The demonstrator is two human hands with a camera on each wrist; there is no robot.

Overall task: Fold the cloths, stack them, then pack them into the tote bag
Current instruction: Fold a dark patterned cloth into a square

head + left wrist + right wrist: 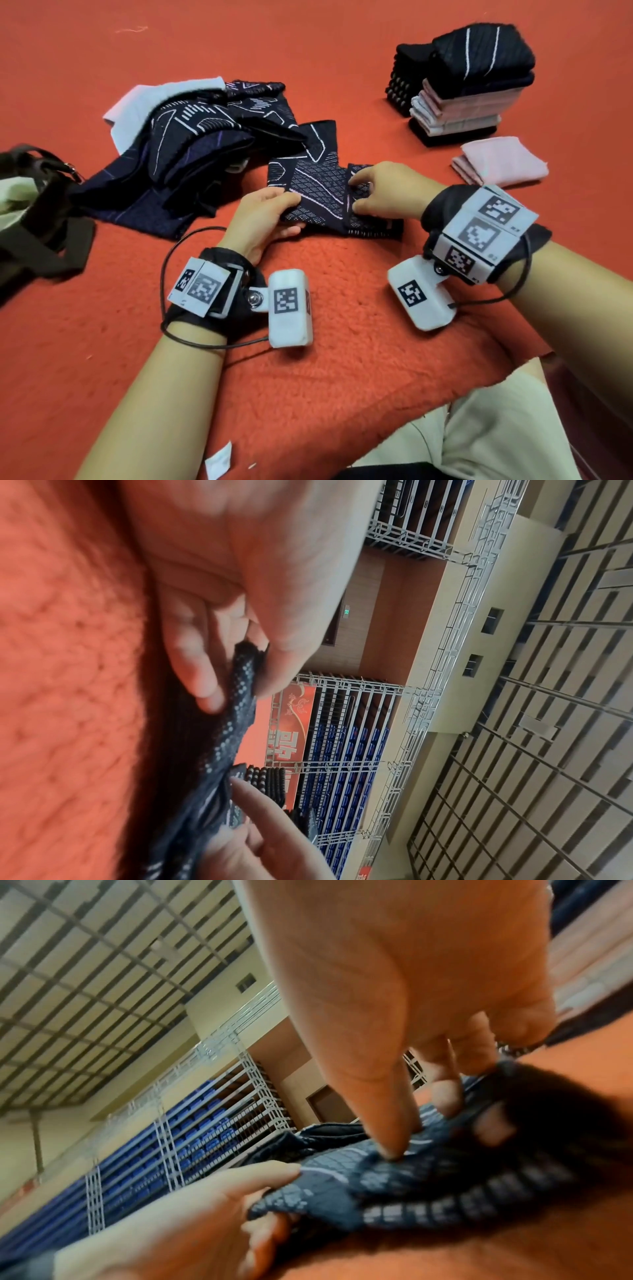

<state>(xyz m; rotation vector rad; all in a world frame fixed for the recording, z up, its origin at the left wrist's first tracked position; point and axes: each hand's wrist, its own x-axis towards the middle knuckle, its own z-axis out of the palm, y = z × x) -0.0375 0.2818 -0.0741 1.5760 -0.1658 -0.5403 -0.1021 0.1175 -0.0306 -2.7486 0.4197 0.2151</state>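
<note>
A navy cloth with a white diamond pattern [322, 195] lies partly folded on the red carpet in front of me. My left hand [295, 214] pinches its left edge between thumb and fingers; in the left wrist view this hand [240, 685] holds the cloth's edge [236, 723]. My right hand [356, 195] pinches a folded flap at the cloth's right side; in the right wrist view this hand [421, 1129] has its thumb pressed into the cloth [428, 1185]. A dark tote bag [41, 219] lies at the far left.
A heap of unfolded navy and white cloths [205, 144] lies behind the left hand. A tall stack of folded cloths [469, 85] stands at the back right, with a folded pink cloth [500, 164] in front of it. My beige trouser leg [486, 428] is at the bottom right.
</note>
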